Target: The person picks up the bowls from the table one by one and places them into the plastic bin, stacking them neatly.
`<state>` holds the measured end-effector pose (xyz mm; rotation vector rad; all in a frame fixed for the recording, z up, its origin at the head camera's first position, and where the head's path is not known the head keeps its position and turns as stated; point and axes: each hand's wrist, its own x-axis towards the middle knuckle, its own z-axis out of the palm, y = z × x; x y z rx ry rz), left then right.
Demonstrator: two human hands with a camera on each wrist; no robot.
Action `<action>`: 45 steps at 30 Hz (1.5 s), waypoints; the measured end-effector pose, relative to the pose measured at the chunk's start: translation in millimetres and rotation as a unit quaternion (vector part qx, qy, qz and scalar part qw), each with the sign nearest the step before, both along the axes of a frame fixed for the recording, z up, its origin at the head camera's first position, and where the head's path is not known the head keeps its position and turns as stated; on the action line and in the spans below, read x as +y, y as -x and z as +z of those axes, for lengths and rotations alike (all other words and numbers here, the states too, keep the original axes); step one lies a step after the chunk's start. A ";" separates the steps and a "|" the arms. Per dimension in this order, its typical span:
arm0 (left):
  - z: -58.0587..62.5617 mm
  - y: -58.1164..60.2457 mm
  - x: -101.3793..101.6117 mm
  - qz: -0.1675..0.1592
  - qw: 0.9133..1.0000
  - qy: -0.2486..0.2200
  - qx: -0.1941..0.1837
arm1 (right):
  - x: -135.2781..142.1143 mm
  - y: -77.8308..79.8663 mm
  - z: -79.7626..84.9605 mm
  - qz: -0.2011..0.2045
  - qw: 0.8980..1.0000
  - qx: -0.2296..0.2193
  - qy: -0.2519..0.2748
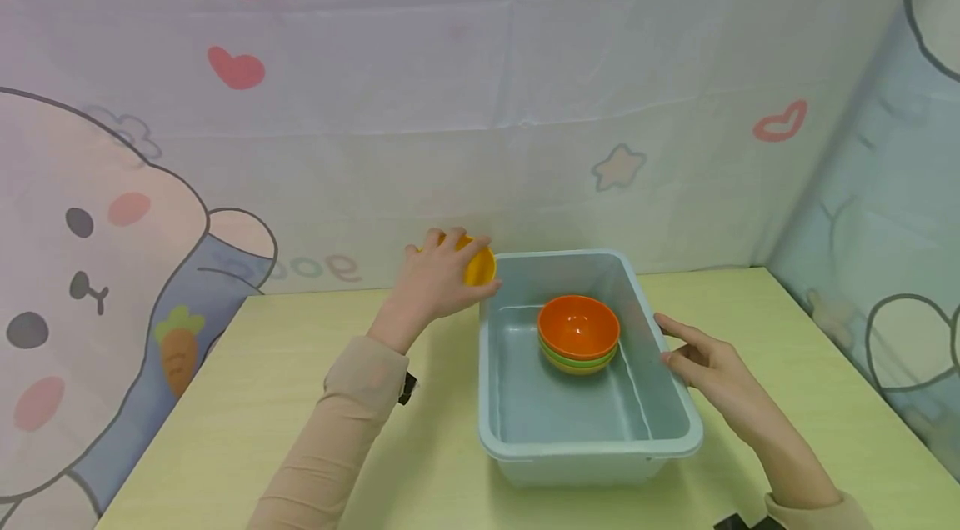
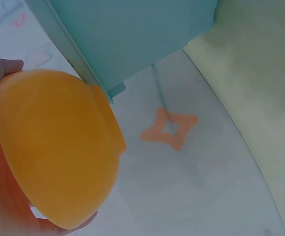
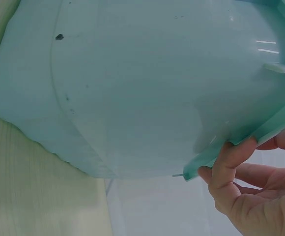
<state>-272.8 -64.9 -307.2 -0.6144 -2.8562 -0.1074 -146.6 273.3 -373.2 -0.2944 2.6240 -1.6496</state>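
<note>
My left hand [image 1: 435, 284] grips a small yellow bowl [image 1: 482, 267] beside the back left corner of a light blue plastic basin [image 1: 592, 451]. The left wrist view shows the same bowl tilted on its side, its rounded outside towards the camera, fingers around its edge. Inside the basin, towards the back, sits a stack of bowls: an orange bowl [image 1: 579, 327] on top, a green bowl [image 1: 577, 362] beneath, and a yellowish one at the bottom. At the basin's right rim my right hand [image 1: 712, 376] holds the edge with its fingertips, seen from below in the right wrist view.
The basin stands on a pale yellow-green table [image 1: 300, 397]. Behind the table hangs a printed cloth [image 1: 420, 97] with hearts and a cartoon animal, and another cloth side [image 1: 885, 247] rises at the right.
</note>
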 end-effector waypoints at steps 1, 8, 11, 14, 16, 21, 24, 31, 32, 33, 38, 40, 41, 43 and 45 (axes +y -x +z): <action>0.3 -0.2 1.1 -0.001 1.000 -0.001 0.000 | 0.0 -0.2 -0.2 0.000 1.000 -0.001 -0.001; 3.3 -2.1 8.2 -0.007 1.000 0.002 0.010 | 0.6 -0.3 -0.3 -0.004 1.000 -0.005 -0.001; 5.2 -3.0 10.7 -0.008 1.000 0.003 0.013 | 0.8 -0.1 -0.4 -0.003 1.000 -0.005 0.000; 7.5 -4.2 12.8 -0.010 1.000 0.002 0.013 | 0.9 0.0 -0.5 -0.002 1.000 -0.006 0.002; 9.1 -4.9 14.1 -0.011 1.000 0.001 0.016 | 1.1 0.0 -0.2 -0.001 1.000 -0.004 0.002; 13.7 -7.1 18.5 -0.014 1.000 0.001 0.019 | 0.7 -0.6 0.3 -0.003 1.000 -0.003 -0.004; 16.3 -8.8 21.9 -0.016 1.000 0.000 0.016 | 0.5 -0.8 -0.1 -0.004 1.000 -0.003 -0.007; 20.6 -11.3 29.3 -0.027 0.999 -0.007 0.020 | 0.7 -0.8 -0.9 -0.003 1.000 -0.005 -0.004; 21.1 -11.4 30.4 -0.028 0.999 -0.007 0.020 | 1.1 -0.7 -0.5 -0.002 1.000 -0.002 -0.004; 21.6 -11.4 31.5 -0.030 0.999 -0.008 0.021 | 1.2 -0.7 -0.3 -0.002 1.000 -0.003 -0.004; 23.9 -10.7 36.9 -0.030 0.999 -0.002 0.026 | 1.5 -1.2 0.8 -0.004 1.000 0.000 -0.007; 24.7 -10.6 39.2 -0.030 0.999 -0.001 0.024 | 1.4 -1.7 0.6 -0.006 1.000 -0.002 -0.009; 25.0 -10.6 40.2 -0.030 0.999 -0.002 0.024 | 1.5 -1.9 0.6 -0.006 1.000 -0.002 -0.009; 25.9 -11.1 42.1 -0.030 0.999 -0.003 0.020 | 1.6 -2.3 0.5 -0.005 1.000 -0.002 -0.010; 27.5 -11.6 43.9 -0.031 0.999 -0.006 0.017 | 1.6 -2.4 0.6 -0.005 1.000 -0.004 -0.009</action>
